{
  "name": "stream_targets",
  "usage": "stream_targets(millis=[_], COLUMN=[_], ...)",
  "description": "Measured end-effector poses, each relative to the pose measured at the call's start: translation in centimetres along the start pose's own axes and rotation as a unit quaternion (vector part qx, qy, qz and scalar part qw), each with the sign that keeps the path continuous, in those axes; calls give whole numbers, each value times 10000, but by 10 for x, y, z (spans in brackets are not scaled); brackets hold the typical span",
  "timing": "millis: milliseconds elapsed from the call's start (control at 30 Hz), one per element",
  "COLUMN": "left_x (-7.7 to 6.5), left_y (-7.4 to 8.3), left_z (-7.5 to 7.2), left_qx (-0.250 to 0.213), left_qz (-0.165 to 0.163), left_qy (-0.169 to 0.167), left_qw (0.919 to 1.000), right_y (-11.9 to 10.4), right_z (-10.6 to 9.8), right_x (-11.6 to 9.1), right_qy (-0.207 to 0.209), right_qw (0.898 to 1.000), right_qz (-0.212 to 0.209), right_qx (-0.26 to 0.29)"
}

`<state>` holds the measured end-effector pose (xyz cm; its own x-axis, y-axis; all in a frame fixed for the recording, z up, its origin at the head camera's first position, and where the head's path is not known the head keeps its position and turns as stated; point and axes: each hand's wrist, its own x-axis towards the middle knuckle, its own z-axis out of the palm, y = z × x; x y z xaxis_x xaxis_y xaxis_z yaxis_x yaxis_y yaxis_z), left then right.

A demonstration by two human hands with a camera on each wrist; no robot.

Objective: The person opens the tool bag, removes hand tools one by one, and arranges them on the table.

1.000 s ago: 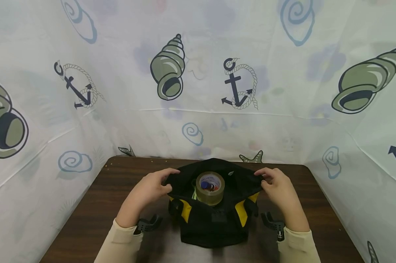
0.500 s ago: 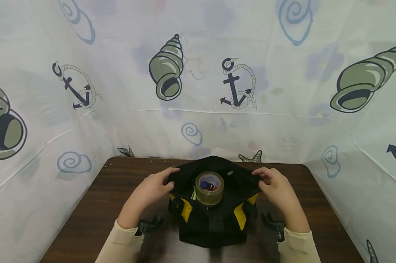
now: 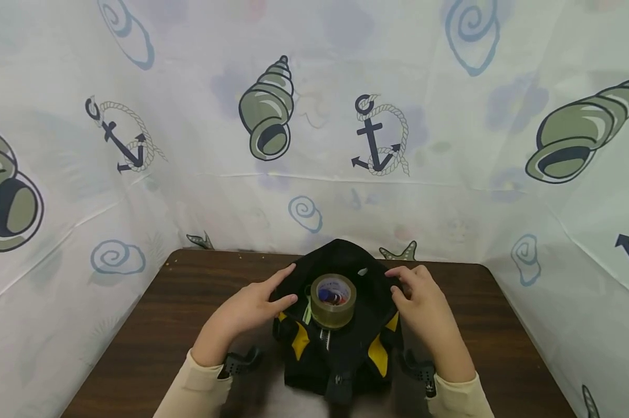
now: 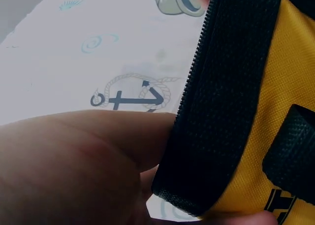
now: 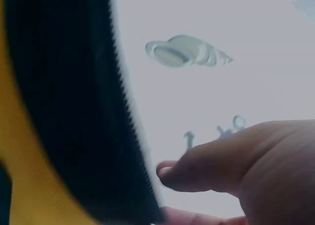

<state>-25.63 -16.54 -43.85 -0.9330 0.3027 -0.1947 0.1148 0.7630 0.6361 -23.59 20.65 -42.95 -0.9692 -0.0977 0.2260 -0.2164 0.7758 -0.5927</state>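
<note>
A black bag with yellow side patches (image 3: 314,371) stands upright on the table, its zippered mouth spread apart. Inside it lies a roll of brown packing tape (image 3: 333,318), with a dark blue item (image 3: 327,295) showing through its core. My left hand (image 3: 243,310) touches the bag's left side, thumb and index finger stretched out. In the left wrist view its thumb passes behind the zipper edge (image 4: 197,57). On the other side, my right hand (image 3: 424,302) has its fingertips right at the rim. The right wrist view shows that thumb (image 5: 197,173) apart from the zipper edge.
The dark brown wooden table (image 3: 189,290) extends to both sides of the bag. A white curtain with shell and anchor prints (image 3: 325,145) surrounds it at the back and sides. Something pale green (image 3: 307,313) sits beside the tape in the bag.
Both hands have moved inward and the bag's mouth has narrowed, its back rim rising to a peak. The right thumb has come off the rim. A zipper strip at the front now shows.
</note>
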Motion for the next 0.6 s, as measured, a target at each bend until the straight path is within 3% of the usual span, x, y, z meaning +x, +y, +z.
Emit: stream_targets(millis=[200, 400, 600], left_x=[-2, -2, -3], left_y=[2, 2, 0], left_z=[2, 2, 2], left_qx=[-100, 88, 115], left_qz=[-63, 30, 190], left_qy=[-189, -193, -226], left_qw=[9998, 9998, 9995], right_y=[-20, -40, -71], right_z=[-7, -14, -10], right_x=[-12, -7, 10], right_qy=[57, -186, -894], right_qw=[9997, 9962, 9880], right_qz=[-208, -578, -801], right_qx=[68, 618, 970])
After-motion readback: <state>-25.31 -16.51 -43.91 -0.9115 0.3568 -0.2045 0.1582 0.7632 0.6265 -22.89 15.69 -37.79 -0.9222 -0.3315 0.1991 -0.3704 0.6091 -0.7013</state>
